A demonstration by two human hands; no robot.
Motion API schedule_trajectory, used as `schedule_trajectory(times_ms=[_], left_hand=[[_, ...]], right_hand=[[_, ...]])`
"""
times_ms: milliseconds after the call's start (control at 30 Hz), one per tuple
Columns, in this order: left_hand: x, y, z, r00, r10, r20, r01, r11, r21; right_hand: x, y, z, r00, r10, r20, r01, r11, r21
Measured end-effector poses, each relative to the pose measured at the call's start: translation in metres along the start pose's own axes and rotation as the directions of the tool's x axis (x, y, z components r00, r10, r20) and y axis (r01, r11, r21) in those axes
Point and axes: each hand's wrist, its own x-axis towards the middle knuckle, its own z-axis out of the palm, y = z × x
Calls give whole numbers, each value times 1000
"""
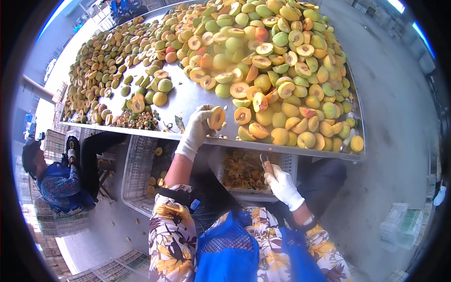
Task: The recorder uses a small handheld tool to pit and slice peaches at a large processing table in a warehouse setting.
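Observation:
In a white glove, my left hand point(198, 129) grips a halved yellow peach point(216, 118) at the near edge of the metal table point(197, 95). The cut face shows a brown hollow or pit, which I cannot tell apart. My right hand point(282, 185), gloved too, is lower, over my lap. It holds a pitting tool point(266, 165) with a wooden handle and a metal loop, pointing up towards the table edge. A large heap of halved peaches point(278, 120) lies on the table just beyond both hands.
Peach pits and leaves point(139, 120) lie near the table's raised front rim. Below it stand a white plastic crate point(135, 176) with some fruit and another crate point(289, 165) holding peach scraps point(243, 169). A seated person point(58, 179) works at the left.

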Motion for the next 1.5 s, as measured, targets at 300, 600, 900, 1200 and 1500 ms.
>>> schedule_trajectory(times_ms=[300,600,900,1200,1500], left_hand=[[-97,-32,57,996,81,-33,-87,940,-329],[-116,-37,86,923,261,-284,-257,965,51],[-111,-44,70,963,241,-119,-236,970,56],[-98,-18,69,829,263,-493,-342,937,-74],[-91,47,-24,880,473,-42,-15,115,993]], right_hand=[[11,-87,26,908,-391,-150,370,917,-149],[16,-89,38,965,-254,-64,221,922,-319],[24,-82,15,886,33,462,-245,880,407],[15,-53,23,682,-299,667,-680,77,729],[13,14,21,944,70,324,134,813,-567]])
